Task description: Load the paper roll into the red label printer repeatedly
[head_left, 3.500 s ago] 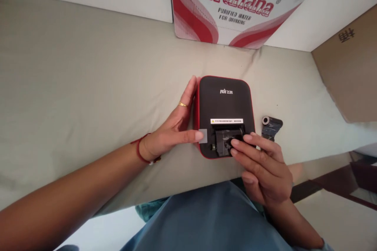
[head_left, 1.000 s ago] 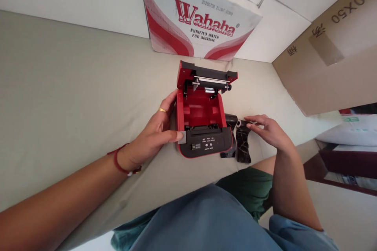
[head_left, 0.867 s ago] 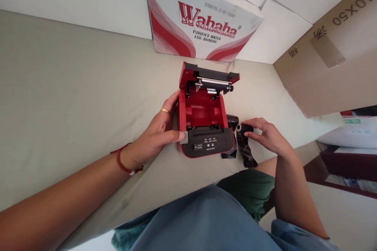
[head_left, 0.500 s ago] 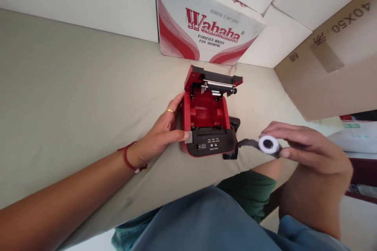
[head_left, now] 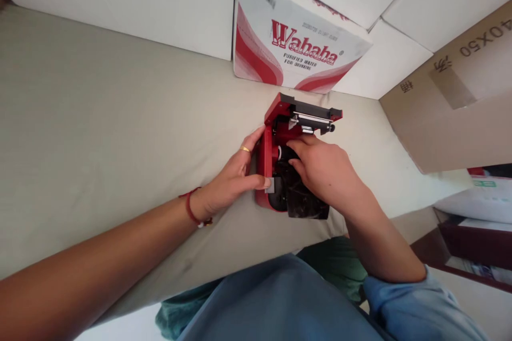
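A small red and black printer (head_left: 268, 157) stands on the cloth-covered surface with its lid (head_left: 276, 109) raised. My left hand (head_left: 238, 173) grips the printer's left side, fingers along the wall and thumb on a grey button (head_left: 272, 185) near the front. Inside the printer's bay, my right hand (head_left: 328, 173) holds a black roll (head_left: 287, 153) with a white core end facing left. A loose dark strip (head_left: 306, 202) hangs from the roll over the front panel and covers much of it. The roll's right end is hidden by my right hand.
Behind the printer leans a white and red water carton (head_left: 304, 48) against the tiled wall (head_left: 160, 0). A large brown cardboard box (head_left: 452, 112) stands at the right. The pale cloth-covered surface (head_left: 120, 128) stretches out to the left.
My right hand has moved left with the roll, from beside the printer into its open bay. The dark strip now lies over the front panel. My left hand keeps its grip.
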`<state>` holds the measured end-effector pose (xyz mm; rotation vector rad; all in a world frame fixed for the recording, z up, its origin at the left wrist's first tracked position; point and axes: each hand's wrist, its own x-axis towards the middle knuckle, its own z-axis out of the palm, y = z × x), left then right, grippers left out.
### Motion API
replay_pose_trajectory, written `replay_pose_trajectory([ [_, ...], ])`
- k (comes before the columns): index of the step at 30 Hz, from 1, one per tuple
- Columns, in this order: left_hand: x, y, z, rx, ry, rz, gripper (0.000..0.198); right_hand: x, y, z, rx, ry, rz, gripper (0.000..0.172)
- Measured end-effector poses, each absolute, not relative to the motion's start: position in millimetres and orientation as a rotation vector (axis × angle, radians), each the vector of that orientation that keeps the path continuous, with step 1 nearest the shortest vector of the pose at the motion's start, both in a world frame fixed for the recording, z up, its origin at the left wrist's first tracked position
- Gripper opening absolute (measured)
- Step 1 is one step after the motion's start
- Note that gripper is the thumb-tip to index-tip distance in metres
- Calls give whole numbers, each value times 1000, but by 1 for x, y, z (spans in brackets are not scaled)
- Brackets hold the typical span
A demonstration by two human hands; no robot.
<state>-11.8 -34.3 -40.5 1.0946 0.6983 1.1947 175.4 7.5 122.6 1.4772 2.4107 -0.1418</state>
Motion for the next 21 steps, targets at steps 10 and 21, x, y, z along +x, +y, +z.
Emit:
replay_pose_trajectory([
  [10, -13, -34, -42, 1139, 704, 1205, 119, 218, -2, 113, 1235, 3164, -479, 22],
  [21, -14, -39, -39, 1419, 776, 1299, 94, 281, -79, 58, 941, 3371, -97, 45],
])
